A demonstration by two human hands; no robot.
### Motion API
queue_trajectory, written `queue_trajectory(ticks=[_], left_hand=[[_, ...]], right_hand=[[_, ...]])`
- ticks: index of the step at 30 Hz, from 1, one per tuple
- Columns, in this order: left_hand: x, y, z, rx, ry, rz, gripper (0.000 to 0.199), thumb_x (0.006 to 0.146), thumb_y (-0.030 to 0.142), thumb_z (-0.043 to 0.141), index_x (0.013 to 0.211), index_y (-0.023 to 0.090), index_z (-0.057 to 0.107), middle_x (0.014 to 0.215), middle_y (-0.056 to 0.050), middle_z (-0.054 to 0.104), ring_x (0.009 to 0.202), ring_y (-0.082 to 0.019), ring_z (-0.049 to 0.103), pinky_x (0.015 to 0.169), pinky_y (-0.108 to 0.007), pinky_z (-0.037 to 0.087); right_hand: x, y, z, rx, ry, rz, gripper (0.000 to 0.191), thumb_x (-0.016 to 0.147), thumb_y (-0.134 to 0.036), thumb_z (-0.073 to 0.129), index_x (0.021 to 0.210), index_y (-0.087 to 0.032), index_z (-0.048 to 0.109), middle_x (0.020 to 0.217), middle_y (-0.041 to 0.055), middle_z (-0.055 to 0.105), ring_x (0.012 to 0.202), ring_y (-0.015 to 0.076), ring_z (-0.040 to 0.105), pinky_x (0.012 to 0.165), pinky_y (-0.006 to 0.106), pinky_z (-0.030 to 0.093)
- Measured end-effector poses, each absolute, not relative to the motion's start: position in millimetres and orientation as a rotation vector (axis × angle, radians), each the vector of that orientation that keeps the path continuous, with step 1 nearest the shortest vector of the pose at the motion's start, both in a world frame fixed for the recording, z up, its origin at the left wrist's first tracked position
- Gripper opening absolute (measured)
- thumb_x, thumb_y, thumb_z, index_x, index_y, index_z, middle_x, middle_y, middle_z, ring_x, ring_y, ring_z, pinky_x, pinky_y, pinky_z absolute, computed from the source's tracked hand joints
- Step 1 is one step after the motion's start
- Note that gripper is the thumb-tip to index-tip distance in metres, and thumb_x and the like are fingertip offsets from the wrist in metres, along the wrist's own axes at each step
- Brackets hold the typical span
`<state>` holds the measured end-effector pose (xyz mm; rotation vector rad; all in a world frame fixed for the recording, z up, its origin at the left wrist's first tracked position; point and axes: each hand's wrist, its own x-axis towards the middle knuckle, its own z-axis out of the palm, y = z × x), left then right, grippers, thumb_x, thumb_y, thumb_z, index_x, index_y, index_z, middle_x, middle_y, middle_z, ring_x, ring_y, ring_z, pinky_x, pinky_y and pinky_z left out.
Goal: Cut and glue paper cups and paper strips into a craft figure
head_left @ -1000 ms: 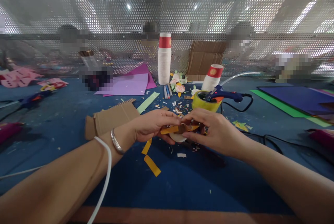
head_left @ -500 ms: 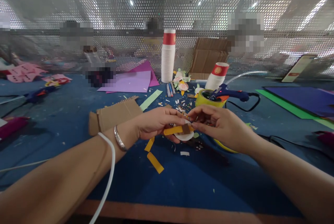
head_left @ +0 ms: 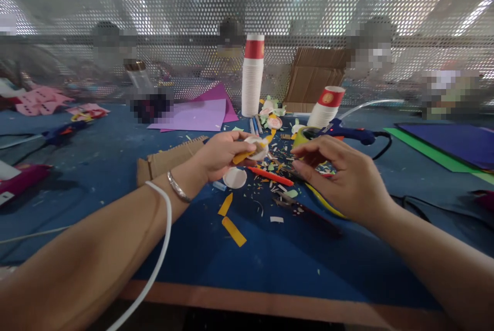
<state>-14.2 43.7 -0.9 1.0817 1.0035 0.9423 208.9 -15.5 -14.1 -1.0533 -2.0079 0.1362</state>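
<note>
My left hand (head_left: 219,157) pinches a small white paper disc (head_left: 262,153) with orange paper strips on it, one sticking out at each side. To the right, my right hand (head_left: 339,174) holds nothing, its thumb and forefinger apart. It hovers in front of a yellow tape roll (head_left: 303,137) on which a blue glue gun (head_left: 352,133) rests. A second white disc (head_left: 234,178) lies on the table below my left hand, beside a red pen (head_left: 273,176). Two loose orange paper strips (head_left: 234,231) lie nearer to me. A dark-handled tool (head_left: 318,221), partly in shadow, lies below my right hand.
Corrugated cardboard (head_left: 170,157) lies behind my left forearm. Farther back are purple paper (head_left: 200,115), a tall paper cup stack (head_left: 252,81) and a shorter one (head_left: 326,107). Paper scraps litter the middle. Coloured sheets (head_left: 443,145) lie at right. A perforated screen (head_left: 193,17) stands behind.
My right hand has let go of the disc and moved right, its fingers parting. My left hand has lifted the disc up and away, uncovering the second disc and the red pen.
</note>
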Motion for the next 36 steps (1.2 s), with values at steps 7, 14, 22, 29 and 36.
queue_trajectory(ticks=[7, 14, 22, 29, 36], left_hand=[[-17.4, 50.8, -2.0, 1.004, 1.056, 1.164, 0.012, 0.085, 0.0, 0.059, 0.084, 0.011, 0.062, 0.08, -0.006, 0.072, 0.067, -0.014, 0.069, 0.059, -0.024, 0.055], [-16.8, 48.3, -3.6, 1.01, 1.009, 1.243, 0.011, 0.082, 0.002, 0.063, 0.084, 0.012, 0.063, 0.08, -0.004, 0.07, 0.069, -0.013, 0.068, 0.06, -0.024, 0.056], [-17.7, 47.3, -2.7, 0.997, 1.034, 1.226, 0.013, 0.081, 0.003, 0.063, 0.088, 0.014, 0.061, 0.083, -0.004, 0.07, 0.071, -0.013, 0.068, 0.064, -0.026, 0.056], [-17.1, 49.3, -5.2, 0.979, 1.001, 1.227, 0.011, 0.081, 0.003, 0.063, 0.086, 0.013, 0.062, 0.085, -0.007, 0.071, 0.073, -0.015, 0.069, 0.065, -0.027, 0.056], [-14.8, 46.3, -4.3, 1.001, 1.01, 1.196, 0.011, 0.085, 0.001, 0.06, 0.09, 0.011, 0.06, 0.083, -0.006, 0.071, 0.071, -0.013, 0.069, 0.062, -0.024, 0.055]], right_hand=[[184.1, -11.5, -21.3, -0.841, -2.401, 0.062, 0.015, 0.095, -0.017, 0.056, 0.102, -0.014, 0.069, 0.097, 0.0109, 0.069, 0.095, 0.024, 0.064, 0.084, 0.038, 0.053], [145.6, 0.1, -29.0, -0.917, -2.709, -0.063, 0.022, 0.092, -0.014, 0.056, 0.109, -0.013, 0.07, 0.103, 0.0134, 0.067, 0.096, 0.0274, 0.062, 0.083, 0.042, 0.054], [146.8, -2.0, -24.2, -0.919, -2.608, 0.27, 0.012, 0.088, -0.009, 0.056, 0.089, -0.015, 0.067, 0.091, 0.0091, 0.067, 0.087, 0.0218, 0.061, 0.082, 0.037, 0.05], [171.0, -15.0, -10.9, -1.063, -2.118, 1.418, 0.019, 0.092, -0.036, 0.062, 0.083, -0.019, 0.064, 0.073, -0.0008, 0.066, 0.062, 0.0112, 0.056, 0.057, 0.023, 0.044], [179.4, -8.2, -15.0, -1.325, -2.208, 0.895, 0.013, 0.089, -0.03, 0.059, 0.083, -0.02, 0.065, 0.073, 0.0, 0.068, 0.063, 0.0149, 0.059, 0.058, 0.027, 0.043]])
